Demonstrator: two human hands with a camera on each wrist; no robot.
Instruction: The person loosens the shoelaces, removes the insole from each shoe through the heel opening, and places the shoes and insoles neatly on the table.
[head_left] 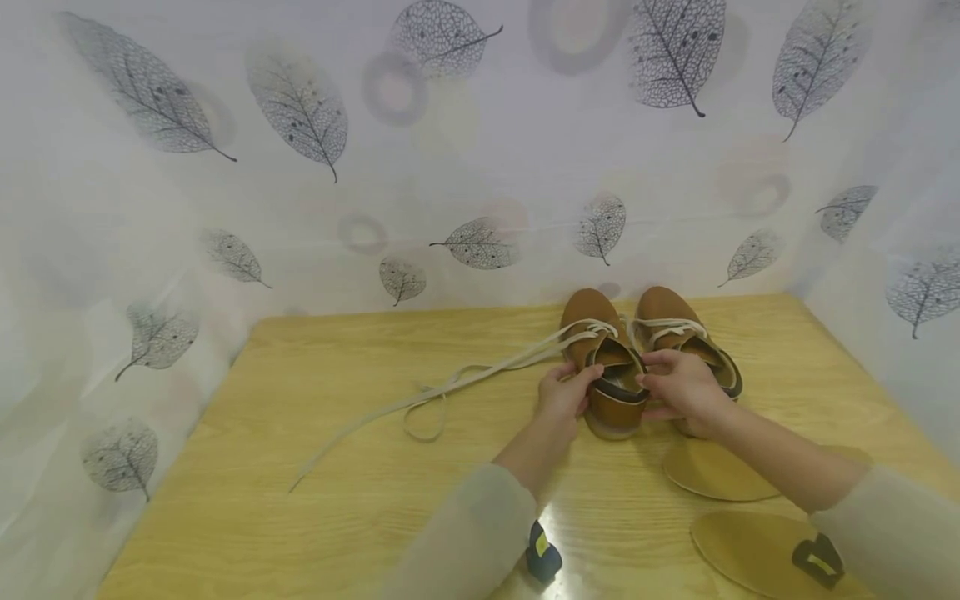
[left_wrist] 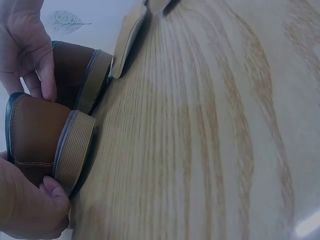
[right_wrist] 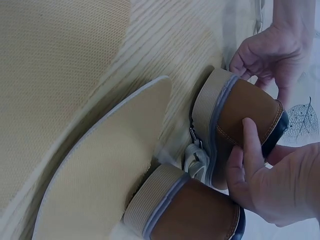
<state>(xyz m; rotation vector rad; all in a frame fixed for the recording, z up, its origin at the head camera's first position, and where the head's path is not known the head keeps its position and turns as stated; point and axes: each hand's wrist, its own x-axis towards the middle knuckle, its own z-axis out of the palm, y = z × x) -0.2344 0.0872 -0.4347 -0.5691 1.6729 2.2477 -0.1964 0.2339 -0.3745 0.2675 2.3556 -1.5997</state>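
Observation:
Two brown lace-up shoes stand side by side at the back of the table, toes toward the wall. My left hand [head_left: 562, 393] holds the left side of the left shoe [head_left: 615, 414], its thumb at the collar. On the other side, my right hand [head_left: 688, 388] pinches the same shoe's collar, with a finger [right_wrist: 252, 140] laid along the brown heel in the right wrist view. The right shoe [head_left: 663, 307] stands just beyond my right hand, partly hidden by it. Pale laces [head_left: 450, 387] trail from the left shoe far across the table to the left.
Two tan insoles lie at the right: one insole [head_left: 720, 473] under my right forearm, another insole [head_left: 738, 550] nearer the front. Dark pieces with yellow patches [head_left: 543, 555] show near both sleeves. A leaf-patterned sheet [head_left: 480, 167] rises behind the wooden table [head_left: 300, 400].

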